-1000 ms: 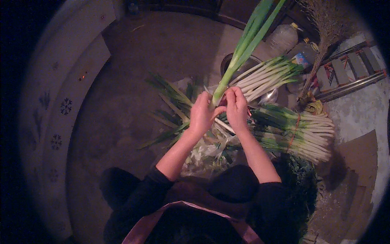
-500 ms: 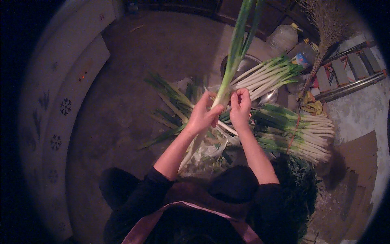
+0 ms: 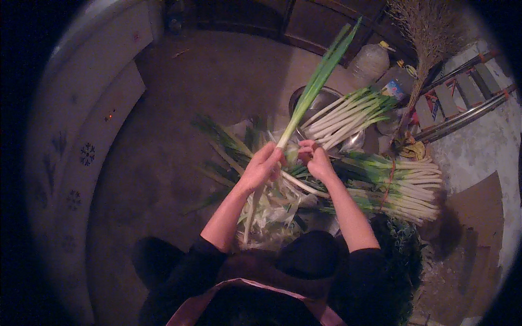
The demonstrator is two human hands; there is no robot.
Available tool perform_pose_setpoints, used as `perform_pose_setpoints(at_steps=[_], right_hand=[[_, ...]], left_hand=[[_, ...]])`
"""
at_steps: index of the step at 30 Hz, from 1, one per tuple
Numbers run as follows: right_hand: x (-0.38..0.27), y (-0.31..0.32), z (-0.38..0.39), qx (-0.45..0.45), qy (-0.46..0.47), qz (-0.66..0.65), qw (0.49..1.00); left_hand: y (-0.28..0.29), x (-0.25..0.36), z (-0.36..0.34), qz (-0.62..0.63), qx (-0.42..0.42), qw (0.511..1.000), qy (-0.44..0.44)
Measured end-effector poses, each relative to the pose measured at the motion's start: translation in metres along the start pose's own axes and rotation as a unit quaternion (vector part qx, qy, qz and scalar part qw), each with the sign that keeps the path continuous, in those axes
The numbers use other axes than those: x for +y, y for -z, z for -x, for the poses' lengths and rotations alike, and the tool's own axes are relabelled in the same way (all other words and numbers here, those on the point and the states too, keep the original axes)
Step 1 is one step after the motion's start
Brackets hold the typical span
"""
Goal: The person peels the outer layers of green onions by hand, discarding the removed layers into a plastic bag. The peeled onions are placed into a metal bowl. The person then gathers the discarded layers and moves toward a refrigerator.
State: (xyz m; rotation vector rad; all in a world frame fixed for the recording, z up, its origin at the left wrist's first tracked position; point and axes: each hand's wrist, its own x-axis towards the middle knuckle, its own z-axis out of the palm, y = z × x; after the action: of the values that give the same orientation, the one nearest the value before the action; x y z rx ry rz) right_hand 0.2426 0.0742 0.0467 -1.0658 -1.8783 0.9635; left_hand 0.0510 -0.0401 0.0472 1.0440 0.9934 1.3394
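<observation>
A long green onion (image 3: 311, 92) slants up from my left hand (image 3: 266, 163), which is closed around its white lower part. Just right of the stalk, my right hand (image 3: 314, 157) has its fingers curled beside a pale, thin layer; what they hold is unclear. Below both hands lies a heap of pale peelings and leaves (image 3: 280, 206), with loose green stalks (image 3: 217, 130) to the left. Behind my right hand, white-stemmed onions (image 3: 353, 117) rest across a steel bowl (image 3: 299, 98). A tied bundle of onions (image 3: 413, 190) lies to the right.
A straw broom (image 3: 421, 32), plastic jugs (image 3: 367, 65) and a metal folding ladder (image 3: 457, 103) stand at the back right, before dark cabinets (image 3: 312, 24). A white appliance with snowflake decals (image 3: 109, 81) runs along the left. Cardboard (image 3: 478, 217) lies at the right, dark greens (image 3: 402, 255) below the bundle.
My right hand has come off the onion stalk to its right side. The stalk, still in my left hand, now reaches less far up. The whole view has shifted slightly.
</observation>
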Motion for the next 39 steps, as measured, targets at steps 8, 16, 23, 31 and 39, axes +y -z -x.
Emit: perform_pose_setpoints(at_steps=[8, 16, 23, 31, 39], right_hand=[[-0.085, 0.02, -0.038, -0.072, -0.053, -0.335, 0.938], [-0.069, -0.014, -0.027, 0.021, -0.099, -0.507, 0.856], [-0.049, 0.012, -0.007, -0.159, -0.201, -0.139, 0.957], [-0.11, 0.043, -0.037, -0.07, 0.019, -0.207, 0.976], [-0.096, 0.034, -0.034, 0.036, -0.071, -0.331, 0.94]], left_hand=[[0.002, 0.003, 0.002, 0.026, -0.044, 0.999, 0.011], [-0.003, 0.003, 0.001, 0.001, 0.015, 0.999, -0.041], [0.025, 0.011, 0.008, 0.118, -0.017, 0.989, 0.082], [0.011, 0.012, 0.011, 0.103, -0.103, 0.986, 0.085], [-0.003, 0.01, 0.01, 0.072, -0.045, 0.996, 0.014]])
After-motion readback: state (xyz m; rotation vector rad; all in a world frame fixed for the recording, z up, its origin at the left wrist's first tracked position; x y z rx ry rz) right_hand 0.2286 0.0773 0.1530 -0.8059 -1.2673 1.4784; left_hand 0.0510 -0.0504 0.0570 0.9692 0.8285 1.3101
